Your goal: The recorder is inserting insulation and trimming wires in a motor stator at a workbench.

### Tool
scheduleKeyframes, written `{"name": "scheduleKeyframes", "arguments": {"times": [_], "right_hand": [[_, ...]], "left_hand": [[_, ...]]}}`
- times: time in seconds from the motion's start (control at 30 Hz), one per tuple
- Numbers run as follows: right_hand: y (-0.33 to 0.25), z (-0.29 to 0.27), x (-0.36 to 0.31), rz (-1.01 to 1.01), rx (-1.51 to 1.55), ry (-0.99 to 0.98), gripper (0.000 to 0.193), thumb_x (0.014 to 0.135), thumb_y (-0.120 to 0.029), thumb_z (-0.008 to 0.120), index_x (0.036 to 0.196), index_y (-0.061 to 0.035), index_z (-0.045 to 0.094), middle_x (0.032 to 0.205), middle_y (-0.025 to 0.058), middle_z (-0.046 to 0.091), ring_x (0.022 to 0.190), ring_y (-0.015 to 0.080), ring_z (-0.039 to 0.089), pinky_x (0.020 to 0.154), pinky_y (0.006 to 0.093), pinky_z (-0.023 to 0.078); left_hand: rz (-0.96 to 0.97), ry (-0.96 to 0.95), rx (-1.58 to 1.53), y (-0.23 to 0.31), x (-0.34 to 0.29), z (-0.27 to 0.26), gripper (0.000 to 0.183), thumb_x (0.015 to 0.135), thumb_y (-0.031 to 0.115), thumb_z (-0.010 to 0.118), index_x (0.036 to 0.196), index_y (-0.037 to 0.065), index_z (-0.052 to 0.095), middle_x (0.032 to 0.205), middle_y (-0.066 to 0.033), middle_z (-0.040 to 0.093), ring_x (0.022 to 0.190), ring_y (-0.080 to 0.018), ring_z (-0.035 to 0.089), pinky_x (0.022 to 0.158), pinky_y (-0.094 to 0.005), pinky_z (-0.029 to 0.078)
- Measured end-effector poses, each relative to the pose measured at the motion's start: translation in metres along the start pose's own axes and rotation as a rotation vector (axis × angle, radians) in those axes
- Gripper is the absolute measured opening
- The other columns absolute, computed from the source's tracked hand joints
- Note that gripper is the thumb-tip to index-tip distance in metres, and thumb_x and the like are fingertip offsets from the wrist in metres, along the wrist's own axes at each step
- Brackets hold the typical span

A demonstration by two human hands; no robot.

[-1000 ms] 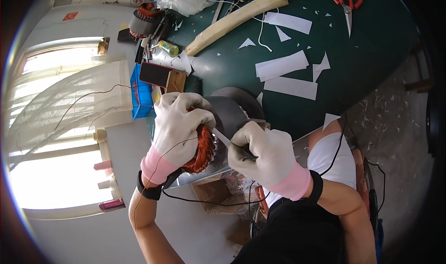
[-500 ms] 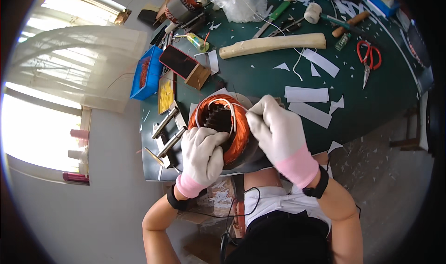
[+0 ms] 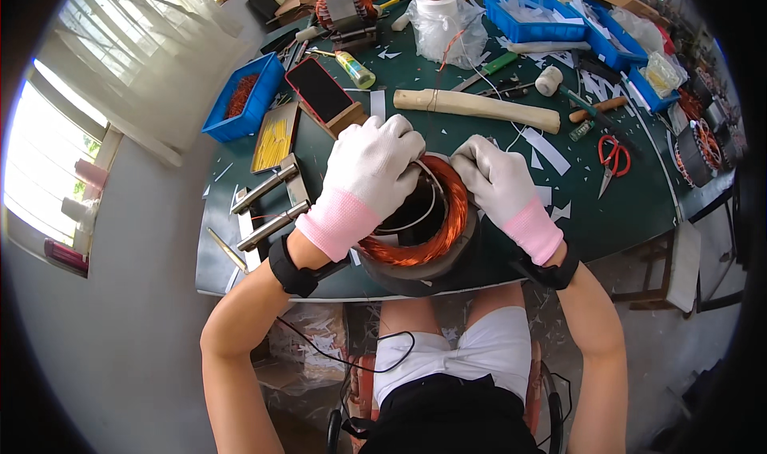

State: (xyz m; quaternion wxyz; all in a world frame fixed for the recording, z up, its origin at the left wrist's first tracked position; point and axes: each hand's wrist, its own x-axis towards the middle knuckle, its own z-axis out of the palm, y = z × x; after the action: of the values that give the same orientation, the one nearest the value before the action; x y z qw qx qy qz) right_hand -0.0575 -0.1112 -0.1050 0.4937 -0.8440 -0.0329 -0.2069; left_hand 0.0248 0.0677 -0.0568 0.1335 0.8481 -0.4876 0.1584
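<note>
Winding [image 3: 427, 249] of copper, on a grey core [image 3: 423, 282] at the worktop's [image 3: 639, 206] near edge; left hand [image 3: 370, 166] and right hand [image 3: 499, 178] apart at its far rim, fingers curled, grip hidden; apparently cord-lacing, next calling for white cord [image 3: 437, 194] drawn snug.

The stator [image 3: 431, 277] stands mouth up on the bench [image 3: 639, 226], grey-bodied; orange copper winding [image 3: 453, 226] rings its top, white cord [image 3: 435, 193] looped inside.
</note>
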Motion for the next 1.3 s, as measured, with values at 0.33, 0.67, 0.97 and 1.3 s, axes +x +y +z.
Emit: {"name": "scheduleKeyframes", "arguments": {"times": [0.33, 0.67, 0.97, 1.3], "right_hand": [[0.010, 0.002, 0.001, -0.082, -0.028, 0.087, 0.013, 0.090, -0.011, 0.061, 0.088, -0.0008, 0.055, 0.072, 0.0203, 0.059, 0.070, 0.0375, 0.062, 0.059, 0.0382, 0.048], [0.005, -0.001, -0.002, -0.006, 0.093, 0.010, 0.016, 0.092, -0.016, 0.059, 0.089, -0.0002, 0.056, 0.073, 0.0183, 0.063, 0.071, 0.0362, 0.065, 0.063, 0.0379, 0.051], [0.010, 0.000, 0.022, -0.180, -0.064, -0.071, 0.016, 0.095, -0.017, 0.057, 0.093, -0.0008, 0.054, 0.073, 0.0174, 0.060, 0.064, 0.0274, 0.062, 0.059, 0.0325, 0.048], [0.025, -0.025, -0.077, 0.289, 0.339, 0.319, 0.015, 0.102, -0.012, 0.043, 0.097, -0.0050, 0.054, 0.070, -0.0008, 0.055, 0.053, 0.0000, 0.040, 0.049, 0.0161, 0.032]], "left_hand": [[-0.026, -0.381, -0.432, 0.018, -0.047, -0.060, 0.023, 0.085, 0.009, 0.057, 0.104, -0.002, 0.063, 0.110, -0.0161, 0.064, 0.112, -0.0327, 0.056, 0.097, -0.0393, 0.044], [-0.380, -0.212, -0.864, -0.020, -0.015, 0.003, 0.043, 0.102, 0.029, 0.039, 0.124, -0.004, 0.056, 0.121, -0.0098, 0.059, 0.112, -0.0152, 0.055, 0.100, -0.0284, 0.040], [-0.448, 0.016, -1.061, -0.018, -0.020, 0.006, 0.038, 0.102, 0.023, 0.039, 0.125, -0.003, 0.054, 0.117, -0.0112, 0.062, 0.107, -0.0160, 0.058, 0.098, -0.0284, 0.044], [-0.482, 0.019, 0.213, -0.024, -0.141, 0.054, 0.016, 0.082, 0.010, 0.062, 0.097, 0.007, 0.062, 0.092, -0.0113, 0.064, 0.084, -0.0305, 0.064, 0.073, -0.0395, 0.052]]}}
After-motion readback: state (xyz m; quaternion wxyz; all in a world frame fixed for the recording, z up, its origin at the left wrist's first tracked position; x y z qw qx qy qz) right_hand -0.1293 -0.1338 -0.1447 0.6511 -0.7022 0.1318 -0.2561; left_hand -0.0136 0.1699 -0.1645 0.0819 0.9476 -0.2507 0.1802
